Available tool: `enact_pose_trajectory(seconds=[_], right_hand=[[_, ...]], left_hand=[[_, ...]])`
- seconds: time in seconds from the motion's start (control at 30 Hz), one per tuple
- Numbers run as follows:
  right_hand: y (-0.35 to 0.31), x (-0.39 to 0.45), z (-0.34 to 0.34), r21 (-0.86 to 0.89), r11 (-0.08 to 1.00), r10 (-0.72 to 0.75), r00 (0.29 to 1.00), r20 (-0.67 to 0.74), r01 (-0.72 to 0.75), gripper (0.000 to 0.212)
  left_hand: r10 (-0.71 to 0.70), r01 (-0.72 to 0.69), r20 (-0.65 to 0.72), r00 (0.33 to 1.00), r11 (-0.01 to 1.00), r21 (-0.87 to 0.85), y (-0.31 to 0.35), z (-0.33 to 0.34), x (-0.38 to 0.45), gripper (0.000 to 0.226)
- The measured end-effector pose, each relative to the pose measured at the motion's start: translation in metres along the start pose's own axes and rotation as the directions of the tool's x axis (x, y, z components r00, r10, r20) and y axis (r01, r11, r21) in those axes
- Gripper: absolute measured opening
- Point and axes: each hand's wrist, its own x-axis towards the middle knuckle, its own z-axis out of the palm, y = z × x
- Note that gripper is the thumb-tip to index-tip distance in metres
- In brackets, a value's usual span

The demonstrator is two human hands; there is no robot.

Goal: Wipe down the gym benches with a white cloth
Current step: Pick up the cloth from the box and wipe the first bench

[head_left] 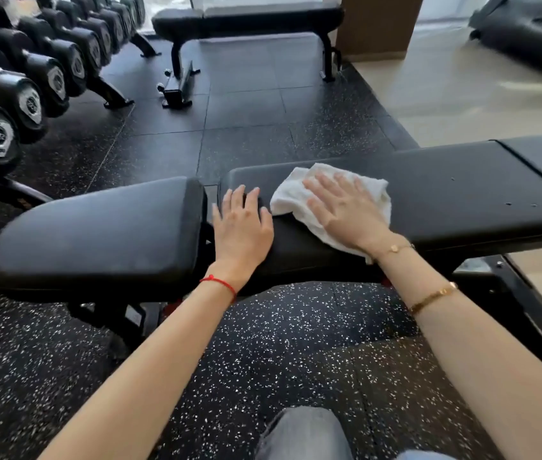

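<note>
A black padded gym bench (445, 190) runs across the middle of the view, its separate seat pad (97, 234) at the left. On the long pad near its left end lies a crumpled white cloth (296, 194). My right hand (346, 210) presses flat on the cloth with fingers spread. My left hand (241, 227) rests flat on the bare pad just left of the cloth, at the pad's end beside the gap, holding nothing.
A second black flat bench (246, 18) stands at the back on the rubber floor (246, 127). A rack of black dumbbells (31, 81) lines the left side. A pale wooden floor (462, 94) and a dark machine (535, 38) lie at the right. My knee shows at the bottom.
</note>
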Motion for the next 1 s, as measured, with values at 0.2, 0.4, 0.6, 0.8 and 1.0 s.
enact_pose_trajectory(seconds=[0.2, 0.4, 0.6, 0.8, 1.0], right_hand=[[0.071, -0.013, -0.009, 0.018, 0.999, -0.027, 1.0, 0.0, 0.027, 0.053], [0.074, 0.06, -0.018, -0.016, 1.0, -0.007, 0.999, 0.048, 0.008, 0.052], [0.06, -0.001, -0.011, 0.014, 0.942, -0.335, 0.941, 0.049, 0.335, 0.052], [0.123, 0.013, -0.03, -0.027, 0.99, -0.135, 0.99, 0.049, 0.136, 0.052], [0.04, 0.046, -0.013, -0.035, 0.972, -0.231, 0.973, 0.011, 0.232, 0.051]], left_hand=[[0.004, -0.004, -0.075, 0.997, 1.0, -0.004, 0.0, 0.011, 0.003, 0.046], [0.009, -0.01, -0.156, 0.988, 1.0, -0.004, 0.004, 0.013, 0.003, 0.041], [-0.035, 0.035, -0.174, 0.984, 0.999, -0.002, -0.001, 0.012, -0.001, 0.04], [-0.03, 0.031, -0.169, 0.985, 1.0, 0.004, -0.002, 0.012, 0.0, 0.041], [-0.031, 0.03, -0.176, 0.984, 1.0, -0.004, -0.005, 0.014, 0.001, 0.042]])
